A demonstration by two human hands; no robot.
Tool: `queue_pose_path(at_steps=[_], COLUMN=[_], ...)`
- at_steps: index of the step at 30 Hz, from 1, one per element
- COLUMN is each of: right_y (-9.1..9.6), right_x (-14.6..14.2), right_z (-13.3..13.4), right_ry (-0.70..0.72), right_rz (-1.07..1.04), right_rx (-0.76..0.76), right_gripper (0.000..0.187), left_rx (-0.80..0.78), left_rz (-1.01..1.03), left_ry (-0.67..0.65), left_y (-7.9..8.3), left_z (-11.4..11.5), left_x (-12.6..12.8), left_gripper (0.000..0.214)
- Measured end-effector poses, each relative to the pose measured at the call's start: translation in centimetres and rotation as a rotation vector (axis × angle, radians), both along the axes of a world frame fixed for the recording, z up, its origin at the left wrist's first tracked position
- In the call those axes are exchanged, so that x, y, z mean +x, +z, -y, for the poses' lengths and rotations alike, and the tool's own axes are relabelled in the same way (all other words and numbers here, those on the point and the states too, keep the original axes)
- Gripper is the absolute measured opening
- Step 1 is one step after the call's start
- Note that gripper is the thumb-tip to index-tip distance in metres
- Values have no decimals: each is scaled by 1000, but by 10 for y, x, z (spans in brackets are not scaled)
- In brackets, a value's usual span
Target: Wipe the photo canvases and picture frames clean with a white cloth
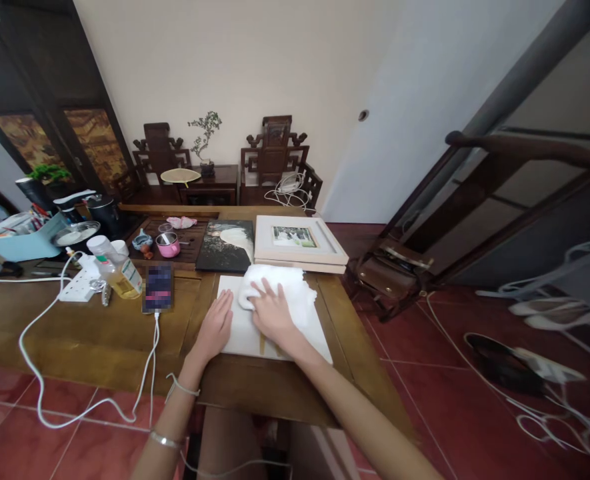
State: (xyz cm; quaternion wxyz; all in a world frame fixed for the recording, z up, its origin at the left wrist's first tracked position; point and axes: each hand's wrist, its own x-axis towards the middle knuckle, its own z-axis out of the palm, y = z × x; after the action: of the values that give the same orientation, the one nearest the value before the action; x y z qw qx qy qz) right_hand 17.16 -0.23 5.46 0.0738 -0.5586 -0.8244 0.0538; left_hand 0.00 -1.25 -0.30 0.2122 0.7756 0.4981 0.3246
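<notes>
A flat white panel (239, 337) lies on the wooden table at its near edge, with brownish strips showing on its surface near my right wrist. On its upper part rests a crumpled white paper towel or cloth (295, 290) with a ragged right edge. My right hand (273, 313) presses on this white sheet, palm down and fingers spread. My left hand (218, 323) lies flat along the panel's left edge, fingers stretched and close together. What is under both palms is hidden.
Behind the panel are a white-framed picture (295, 247) and a dark painted canvas (225, 245). To the left stand a charging phone (157, 288), a bottle of yellow liquid (123, 279), a power strip (81, 283) and a pink cup (168, 245). A dark chair (399, 267) stands right.
</notes>
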Motion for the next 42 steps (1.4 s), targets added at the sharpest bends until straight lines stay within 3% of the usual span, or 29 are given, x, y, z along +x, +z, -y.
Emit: queue_pose_path(at_steps=[2, 5, 8, 10, 12, 15, 18, 23, 26, 28, 31, 36, 38, 42], right_y=[-2, -1, 9, 18, 23, 24, 21, 29, 33, 33, 29, 13, 3, -3], right_x=[-13, -18, -5, 9, 24, 37, 33, -9, -31, -30, -1, 84, 106, 116], right_z=[1, 25, 60, 77, 83, 67, 29, -28, -45, -51, -56, -46, -28, 35], right_ry=[24, 282, 520, 562, 493, 284, 171, 202, 246, 248, 196, 38, 36, 216], right_rz=[16, -3, -55, -90, -112, -107, -84, -119, -147, -164, -183, -184, -178, -183], right_rx=[15, 11, -68, -154, -203, -156, -111, -131, -147, -158, -157, -134, -106, -80], right_gripper=[40, 37, 37, 39, 43, 47, 48, 42, 37, 36, 42, 48, 49, 47], left_rx=[-59, -91, -84, -74, -69, -62, -7, 71, 69, 64, 74, 78, 72, 73], left_rz=[136, 306, 357, 315, 223, 72, -10, -44, -49, -49, -42, -47, -54, -50], left_ry=[24, 111, 169, 150, 103, 56, 41, 22, 28, 22, 7, 12, 20, 23], left_y=[7, 17, 20, 19, 16, 11, 7, 3, 1, 0, -2, -4, -4, -4], left_z=[2, 5, 7, 7, 7, 6, 4, 1, 0, 0, 0, 0, 1, 1], left_x=[1, 2, 4, 6, 7, 8, 7, 4, 1, -1, -2, 0, 1, 2], left_gripper=[49, 50, 51, 51, 52, 51, 47, 42, 41, 41, 43, 42, 42, 43])
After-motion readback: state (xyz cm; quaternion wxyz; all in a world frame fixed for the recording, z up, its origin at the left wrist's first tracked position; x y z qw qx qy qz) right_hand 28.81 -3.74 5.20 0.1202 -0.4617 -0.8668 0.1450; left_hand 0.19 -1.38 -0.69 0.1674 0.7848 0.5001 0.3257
